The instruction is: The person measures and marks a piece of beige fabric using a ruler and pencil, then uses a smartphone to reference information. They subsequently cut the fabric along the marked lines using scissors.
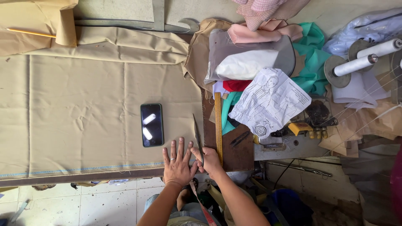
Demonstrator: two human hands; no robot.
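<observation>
A large sheet of tan fabric [83, 104] covers the table. My left hand [177, 164] lies flat on the cloth's near right corner, fingers spread. Just to its right, my right hand [209, 161] grips the handles of long dark scissors [197, 132], whose blades point away from me along the fabric's right edge. A yellow wooden ruler [218, 125] lies parallel to the scissors, right beside my right hand. A dark smartphone [151, 124] rests on the fabric a little left of and beyond my left hand.
A crumpled paper with a sketch [270, 102] lies on a heap of pink, green and grey cloth [268, 50] at the right. White thread spools [356, 65] stand at far right. A pencil [31, 32] lies at top left. Tiled floor [104, 201] shows below the table edge.
</observation>
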